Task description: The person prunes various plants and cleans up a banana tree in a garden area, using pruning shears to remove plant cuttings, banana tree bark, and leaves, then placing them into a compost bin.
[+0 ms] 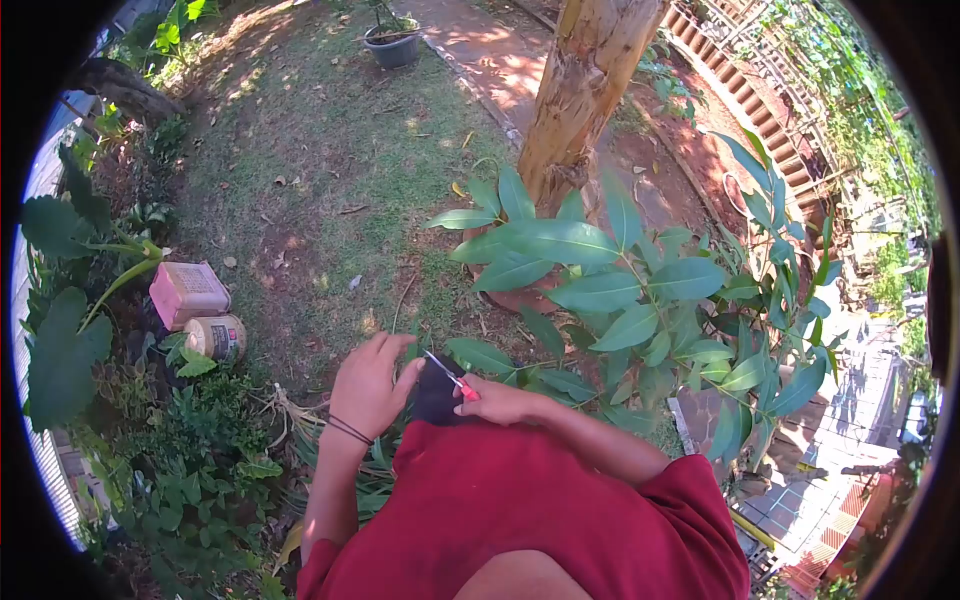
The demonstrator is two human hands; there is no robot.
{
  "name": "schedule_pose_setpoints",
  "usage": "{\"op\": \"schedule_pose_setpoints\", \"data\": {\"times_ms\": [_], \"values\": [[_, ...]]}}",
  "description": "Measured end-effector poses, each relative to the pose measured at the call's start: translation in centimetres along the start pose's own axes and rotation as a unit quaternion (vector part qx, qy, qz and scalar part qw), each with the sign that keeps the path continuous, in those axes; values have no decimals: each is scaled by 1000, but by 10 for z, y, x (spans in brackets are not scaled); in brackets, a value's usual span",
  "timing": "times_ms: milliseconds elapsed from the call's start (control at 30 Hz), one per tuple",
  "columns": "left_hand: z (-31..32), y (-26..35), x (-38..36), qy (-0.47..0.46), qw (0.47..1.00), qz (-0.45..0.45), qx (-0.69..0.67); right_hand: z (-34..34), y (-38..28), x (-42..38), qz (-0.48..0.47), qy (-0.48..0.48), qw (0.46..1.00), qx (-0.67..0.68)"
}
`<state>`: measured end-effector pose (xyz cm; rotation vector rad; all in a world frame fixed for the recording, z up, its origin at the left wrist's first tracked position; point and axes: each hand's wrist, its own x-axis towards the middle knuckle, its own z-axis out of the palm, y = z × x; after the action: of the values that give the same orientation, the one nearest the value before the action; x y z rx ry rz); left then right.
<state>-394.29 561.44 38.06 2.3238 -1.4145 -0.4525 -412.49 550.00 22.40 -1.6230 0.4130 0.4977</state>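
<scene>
Your right hand (500, 400) was clamped on the red-handled shears (455, 380) low at the shrub's (620, 300) near edge — your left hand (370, 385) hovered open beside the blades; fingers belonged clear before any cut.

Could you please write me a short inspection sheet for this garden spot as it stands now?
Surface: patchy grass with bare soil, dry leaves scattered.
Job's things: small scissors with red handles, over a dark cloth.
Clutter: pink box and a round tin by the plants at the left.
Hands: right hand holds the scissors; left hand open, fingers on the cloth.
Cables: nothing seen.
Surroundings: tree trunk, leafy shrub, grey pot, brick path.
</scene>
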Motion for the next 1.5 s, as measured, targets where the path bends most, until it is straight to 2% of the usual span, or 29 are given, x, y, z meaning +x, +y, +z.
{"op": "schedule_pose_setpoints", "data": {"times_ms": [67, 100, 167, 233, 300, 367, 433, 467, 500, 533, 633, 667, 733, 767, 833, 867, 900, 967, 1000, 1133, 1200, 1233, 1300, 1333, 1400, 1433, 1500], "values": [[14, -8, 19, -120, 989, 47, -72, -18, -4, 1, 75, -38, 987, 137], [20, -8, 33, -137, 986, 60, -72, -25, 1, 9, 80, -25, 985, 154], [39, 5, 58, -152, 964, 175, -133, -38, 18, 21, 73, -28, 954, 288], [74, 21, 79, -150, 926, 299, -176, -50, 20, 16, 62, 25, 942, 330], [101, 50, 96, -279, 845, 405, -212, -28, 51, 20, 29, 129, 858, 496], [131, 78, 112, -343, 762, 510, -206, -2, 83, 38, -24, 221, 739, 635], [161, 107, 133, -329, 737, 580, -110, 21, 98, 49, -83, 303, 586, 747], [202, 115, 142, -323, 740, 580, -110, 11, 70, 38, -17, 291, 714, 637], [238, 124, 152, -317, 744, 577, -111, 0, 39, 27, 56, 265, 818, 508], [234, 143, 169, -319, 725, 608, -59, 17, 49, 35, 62, 299, 748, 590], [248, 181, 200, -334, 661, 667, 77, 37, 32, 14, 92, 353, 725, 585], [264, 180, 202, -335, 654, 674, 78, 43, 34, 8, 88, 361, 719, 587], [305, 163, 207, -240, 652, 719, 17, 58, 44, 1, 60, 436, 651, 619], [317, 160, 206, -242, 647, 723, 20, 63, 53, -2, 55, 438, 646, 622], [343, 151, 201, -453, 747, 487, -8, 70, 72, -12, 87, 482, 617, 616], [387, 134, 197, -381, 774, 506, -9, 74, 79, -20, 119, 496, 630, 586], [417, 126, 196, -385, 769, 511, -3, 80, 77, -31, 113, 499, 624, 591], [448, 123, 206, -369, 717, 591, -22, 76, 52, -61, 102, 510, 642, 563], [432, 122, 200, -321, 744, 573, -121, 74, 35, -77, 13, 511, 590, 625], [400, 115, 196, -370, 749, 549, -3, 57, 71, -106, 51, 504, 601, 618], [398, 111, 191, -305, 785, 538, -41, 47, 112, -102, 182, 457, 657, 571], [400, 110, 193, -303, 785, 539, -39, 43, 116, -99, 179, 458, 658, 570], [401, 109, 198, -300, 746, 592, 60, 34, 121, -96, 166, 424, 673, 583], [401, 109, 198, -299, 747, 591, 60, 28, 123, -95, 166, 423, 674, 582], [399, 110, 192, -281, 728, 609, 138, 22, 127, -94, 193, 466, 647, 572], [394, 108, 188, -281, 729, 608, 139, 21, 129, -94, 192, 465, 647, 572], [386, 105, 179, -285, 771, 568, -42, 19, 131, -93, 202, 465, 658, 557]]}}
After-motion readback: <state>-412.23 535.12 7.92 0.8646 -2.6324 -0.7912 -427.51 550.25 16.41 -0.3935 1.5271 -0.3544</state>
